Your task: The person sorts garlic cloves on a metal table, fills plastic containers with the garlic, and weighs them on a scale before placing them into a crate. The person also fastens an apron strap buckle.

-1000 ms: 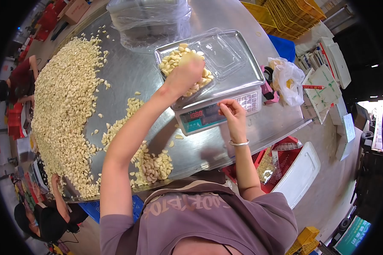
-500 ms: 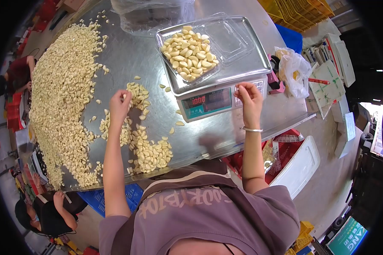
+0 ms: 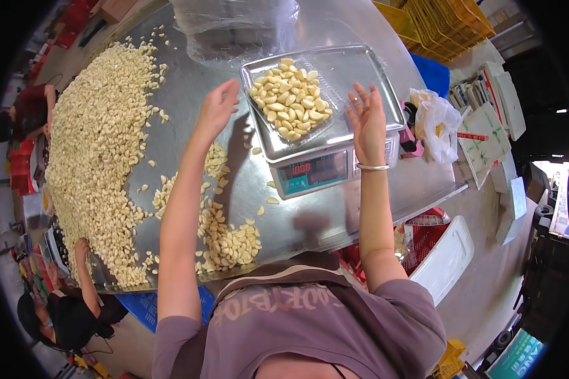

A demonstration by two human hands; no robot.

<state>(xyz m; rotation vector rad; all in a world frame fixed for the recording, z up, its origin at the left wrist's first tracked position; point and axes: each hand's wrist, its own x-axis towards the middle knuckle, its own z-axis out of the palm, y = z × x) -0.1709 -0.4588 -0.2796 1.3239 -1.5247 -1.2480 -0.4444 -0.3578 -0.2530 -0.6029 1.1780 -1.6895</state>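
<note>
- Step in hand, as far as can be judged: a portion of peeled garlic cloves [image 3: 291, 101] is being weighed; they lie heaped in a clear container [image 3: 326, 88], set toward the left side of the metal pan [image 3: 355, 68] on the scale [image 3: 319, 180].
- The left hand [image 3: 219, 110] is raised just beside the pan's left edge, fingers spread and nothing gripped; the right hand [image 3: 369, 123] hovers over the pan's right side, palm turned inward and fingers apart; the two hands are well apart, with the container between them, and neither seems to touch it.
- What a next move calls for, as a judgement: a clear look at the reading with no weight resting on the pan; then either small picks from the loose cloves [image 3: 234, 245] on the counter [image 3: 284, 230], or an even, level grip on both sides of the container, since its walls look thin and the top cloves could roll off.
- Hard to make out: the last digits on the red display [image 3: 301, 168] are blurred; a small pale spot at the right fingers could be a ring or a scrap; clear plastic blends into the shiny pan, so whether a lid is spread there cannot be told.
- Hidden or cut off: the cloves conceal the container's floor; the right wrist and hand cover part of the scale's keypad; the plastic-wrapped stack [image 3: 237, 31] runs out of view at the top, its contents unclear.
</note>
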